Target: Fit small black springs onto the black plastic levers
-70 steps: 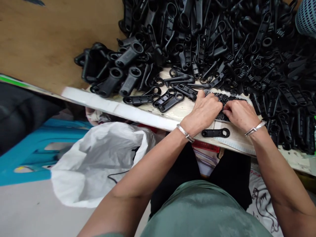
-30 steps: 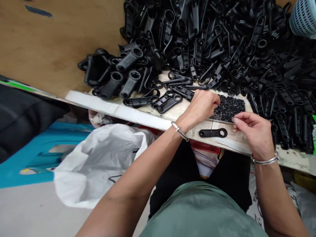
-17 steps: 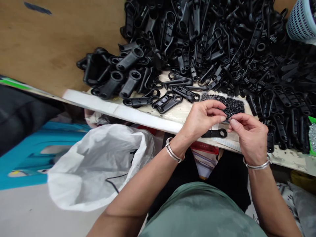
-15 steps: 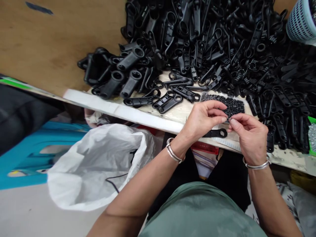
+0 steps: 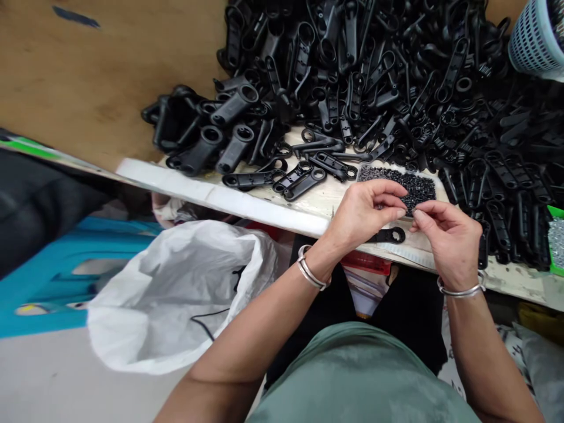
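My left hand (image 5: 363, 211) is closed in a loose pinch, thumb and fingertips together in front of a shallow clear tray of small black pieces (image 5: 416, 187). Close beside it, my right hand (image 5: 452, 241) pinches with thumb and forefinger, the tips of both hands almost meeting. Whatever is between the fingertips is too small to make out. Below them, a black plastic handle with a ring end (image 5: 391, 235) lies at the table's front edge, partly covered by my left hand.
Heaped black plastic handles (image 5: 352, 76) cover the table's back and right. A blue basket (image 5: 535, 44) stands at the far right, above a green bin of small metal parts (image 5: 557, 244). An open white sack (image 5: 127, 311) sits below the table's edge, left of my legs.
My right fingertips have drawn slightly to the right, away from my left ones. My left hand is almost still; the view has shifted slightly.
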A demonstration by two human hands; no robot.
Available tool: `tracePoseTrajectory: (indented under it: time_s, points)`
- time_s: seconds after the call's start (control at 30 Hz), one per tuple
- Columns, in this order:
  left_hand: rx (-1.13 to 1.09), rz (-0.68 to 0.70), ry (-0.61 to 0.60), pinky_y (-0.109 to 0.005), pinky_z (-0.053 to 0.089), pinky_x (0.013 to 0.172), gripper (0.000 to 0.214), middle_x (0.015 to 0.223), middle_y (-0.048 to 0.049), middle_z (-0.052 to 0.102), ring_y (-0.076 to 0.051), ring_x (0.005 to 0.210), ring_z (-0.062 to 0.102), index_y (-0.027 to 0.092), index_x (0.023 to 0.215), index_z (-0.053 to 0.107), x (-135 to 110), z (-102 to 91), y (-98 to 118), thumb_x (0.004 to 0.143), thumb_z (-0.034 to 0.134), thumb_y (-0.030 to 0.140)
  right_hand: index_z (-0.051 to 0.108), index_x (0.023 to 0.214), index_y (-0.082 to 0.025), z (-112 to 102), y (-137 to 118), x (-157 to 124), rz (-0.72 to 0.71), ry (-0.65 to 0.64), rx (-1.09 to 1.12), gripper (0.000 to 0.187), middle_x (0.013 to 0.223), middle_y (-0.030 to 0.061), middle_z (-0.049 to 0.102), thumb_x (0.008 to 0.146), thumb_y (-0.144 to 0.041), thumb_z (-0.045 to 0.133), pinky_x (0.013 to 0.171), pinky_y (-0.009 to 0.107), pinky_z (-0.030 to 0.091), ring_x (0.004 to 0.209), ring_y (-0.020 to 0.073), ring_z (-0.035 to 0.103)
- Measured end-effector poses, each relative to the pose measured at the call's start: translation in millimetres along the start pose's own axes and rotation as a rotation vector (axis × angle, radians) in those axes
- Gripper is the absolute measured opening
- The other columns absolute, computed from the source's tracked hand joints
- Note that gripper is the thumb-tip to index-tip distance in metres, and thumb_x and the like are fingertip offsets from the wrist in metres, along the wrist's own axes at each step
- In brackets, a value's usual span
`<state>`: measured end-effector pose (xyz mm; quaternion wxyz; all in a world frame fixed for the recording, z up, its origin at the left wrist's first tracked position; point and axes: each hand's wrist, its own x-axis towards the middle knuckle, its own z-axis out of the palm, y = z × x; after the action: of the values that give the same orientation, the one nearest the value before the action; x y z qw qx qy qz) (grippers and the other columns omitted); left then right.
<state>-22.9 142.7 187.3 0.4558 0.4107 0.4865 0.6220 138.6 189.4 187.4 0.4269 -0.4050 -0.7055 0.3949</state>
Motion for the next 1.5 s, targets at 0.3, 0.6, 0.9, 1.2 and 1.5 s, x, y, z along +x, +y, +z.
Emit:
tracePoseTrajectory:
  time_s: [0.3,0.6,0.9,1.2,1.5]
  points:
    - [0.200,0.122,0.106,-0.019,0.051,0.067,0.018,0.078,-0.0010,0.073,-0.011,0.075,0.068,0.013,0.085,0.072,-0.2,-15.1,-8.9,0.069,0.070,0.005,0.074,0.094,-0.020,0.9,12.1,48.5,-0.268,-0.194,-0.509,0.018,0.093,0.0026,0.074,0.086,-0.019,0.058,0.080,0.032,0.052,0.082,0.0196,0.068]
    - [0.311,0.143,0.095,-0.023,0.051,0.069,0.010,0.076,-0.0011,0.071,-0.013,0.073,0.065,0.015,0.085,0.072,-3.8,-12.2,-11.2,0.076,0.068,0.015,0.077,0.095,-0.025,-36.9,11.1,39.5,-0.080,-0.345,-1.121,0.015,0.096,0.0062,0.070,0.088,-0.027,0.063,0.068,0.034,0.046,0.085,0.0253,0.065]
    - [0.297,0.110,0.096,-0.023,0.055,0.072,0.014,0.079,-0.0020,0.073,-0.013,0.075,0.067,0.014,0.085,0.073,-2.8,-12.2,-11.4,0.073,0.068,0.011,0.075,0.097,-0.026,-19.4,4.3,52.4,-0.075,-0.412,-1.202,0.016,0.103,0.0065,0.070,0.089,-0.028,0.061,0.064,0.034,0.043,0.091,0.0284,0.065]
    - [0.259,0.105,0.092,-0.022,0.054,0.073,0.017,0.080,-0.0021,0.073,-0.012,0.076,0.068,0.013,0.087,0.072,-3.1,-12.8,-12.1,0.072,0.068,0.008,0.070,0.088,-0.024,-14.3,5.6,59.4,-0.038,-0.503,-1.206,0.015,0.097,0.0065,0.069,0.089,-0.022,0.054,0.070,0.035,0.046,0.090,0.0271,0.064]
    - [0.038,0.023,0.105,-0.021,0.055,0.070,0.014,0.079,-0.0025,0.073,-0.013,0.076,0.069,0.013,0.084,0.071,-7.5,-6.5,-10.9,0.071,0.073,0.011,0.066,0.082,-0.018,-22.1,1.2,40.0,0.145,-0.284,-0.057,0.010,0.070,0.0008,0.065,0.084,-0.028,0.067,0.051,0.025,0.046,0.054,0.0120,0.055]
